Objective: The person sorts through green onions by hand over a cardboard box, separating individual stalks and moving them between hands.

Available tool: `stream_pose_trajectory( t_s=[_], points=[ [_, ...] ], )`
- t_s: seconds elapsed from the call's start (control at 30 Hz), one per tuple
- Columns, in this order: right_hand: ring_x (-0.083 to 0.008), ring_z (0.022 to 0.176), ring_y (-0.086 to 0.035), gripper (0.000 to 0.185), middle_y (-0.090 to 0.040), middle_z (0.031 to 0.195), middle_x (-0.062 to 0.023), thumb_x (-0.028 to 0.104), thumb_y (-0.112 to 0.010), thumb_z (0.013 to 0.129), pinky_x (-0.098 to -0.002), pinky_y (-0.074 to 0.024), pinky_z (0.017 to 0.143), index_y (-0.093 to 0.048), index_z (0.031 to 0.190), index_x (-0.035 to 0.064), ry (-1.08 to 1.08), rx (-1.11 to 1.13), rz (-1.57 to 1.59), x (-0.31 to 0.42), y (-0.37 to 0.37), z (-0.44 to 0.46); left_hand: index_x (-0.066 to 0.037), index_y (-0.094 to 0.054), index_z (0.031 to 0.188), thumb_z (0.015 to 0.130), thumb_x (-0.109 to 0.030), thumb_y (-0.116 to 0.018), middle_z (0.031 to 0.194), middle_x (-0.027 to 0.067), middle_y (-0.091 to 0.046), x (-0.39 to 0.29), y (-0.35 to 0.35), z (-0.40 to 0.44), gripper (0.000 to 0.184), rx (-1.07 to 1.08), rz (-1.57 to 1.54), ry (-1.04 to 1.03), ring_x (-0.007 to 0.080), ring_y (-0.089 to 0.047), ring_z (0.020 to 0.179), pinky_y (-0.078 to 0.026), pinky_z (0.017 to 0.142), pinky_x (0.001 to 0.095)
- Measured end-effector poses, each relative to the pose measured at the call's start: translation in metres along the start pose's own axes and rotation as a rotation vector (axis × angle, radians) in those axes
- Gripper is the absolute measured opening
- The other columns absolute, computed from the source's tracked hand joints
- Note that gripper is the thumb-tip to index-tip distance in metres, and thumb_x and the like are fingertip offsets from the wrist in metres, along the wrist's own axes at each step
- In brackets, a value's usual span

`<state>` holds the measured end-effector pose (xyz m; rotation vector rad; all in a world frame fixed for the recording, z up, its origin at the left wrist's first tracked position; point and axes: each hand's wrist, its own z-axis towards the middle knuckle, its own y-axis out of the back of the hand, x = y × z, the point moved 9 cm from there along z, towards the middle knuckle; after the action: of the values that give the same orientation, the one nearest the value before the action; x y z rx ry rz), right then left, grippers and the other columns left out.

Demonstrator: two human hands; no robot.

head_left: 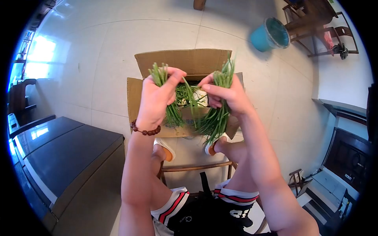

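Both my hands are raised over an open cardboard box (183, 61). My left hand (159, 92), with a beaded bracelet (146, 130) at the wrist, is closed round a bunch of garlic chives (173, 116). A few loose green blades (189, 92) hang down from its thumb and fingertips. Closed on a second, thicker bunch of chives (214, 122) is my right hand (224, 92), its thumb and forefinger reaching towards the left fingertips. Inside the box lie more greens (182, 94) and something white and rounded (201, 98), partly hidden.
The box stands on a tiled floor between my feet. A dark-topped cabinet or table (71, 157) is at the left. Further off to the right are a blue bucket (262, 37) and wooden furniture (311, 19).
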<state>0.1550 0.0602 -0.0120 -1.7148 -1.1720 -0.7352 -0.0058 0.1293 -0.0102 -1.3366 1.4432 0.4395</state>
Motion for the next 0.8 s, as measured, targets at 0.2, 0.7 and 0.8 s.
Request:
stream_pose_trajectory(
  t_s=[0.2, 0.7, 0.8],
  points=[
    [-0.0090, 0.049, -0.050, 0.018, -0.055, 0.061, -0.0001, 0.015, -0.077, 0.087, -0.0260, -0.0372, 0.047, -0.069, 0.089, -0.0003, -0.010, -0.015, 0.021, -0.004, -0.008, 0.002, 0.000, -0.067, 0.102, 0.101, -0.016, -0.066, 0.080, -0.0012, -0.060, 0.011, -0.014, 0.001, 0.017, 0.045, 0.062, 0.047, 0.0006, -0.037, 0.051, -0.029, 0.046, 0.0205],
    [-0.0090, 0.050, -0.051, 0.014, -0.058, 0.064, -0.0003, 0.013, -0.076, 0.088, -0.0261, -0.0394, 0.047, -0.068, 0.088, 0.0011, 0.006, 0.005, -0.031, -0.004, -0.006, 0.000, -0.002, -0.068, 0.112, 0.101, -0.017, -0.066, 0.086, -0.0016, -0.064, 0.005, 0.006, 0.007, 0.018, -0.140, -0.105, -0.072, -0.0005, -0.034, 0.051, -0.027, 0.046, 0.0200],
    [-0.0096, 0.050, -0.052, 0.014, -0.059, 0.064, -0.0007, 0.014, -0.076, 0.088, -0.0262, -0.0396, 0.047, -0.068, 0.089, 0.0019, -0.002, -0.026, -0.016, -0.007, -0.001, 0.002, -0.003, -0.066, 0.118, 0.102, -0.018, -0.064, 0.098, 0.0019, -0.068, 0.014, -0.003, 0.006, 0.022, -0.093, 0.051, 0.069, 0.0007, -0.035, 0.051, -0.028, 0.046, 0.0207]
  ],
)
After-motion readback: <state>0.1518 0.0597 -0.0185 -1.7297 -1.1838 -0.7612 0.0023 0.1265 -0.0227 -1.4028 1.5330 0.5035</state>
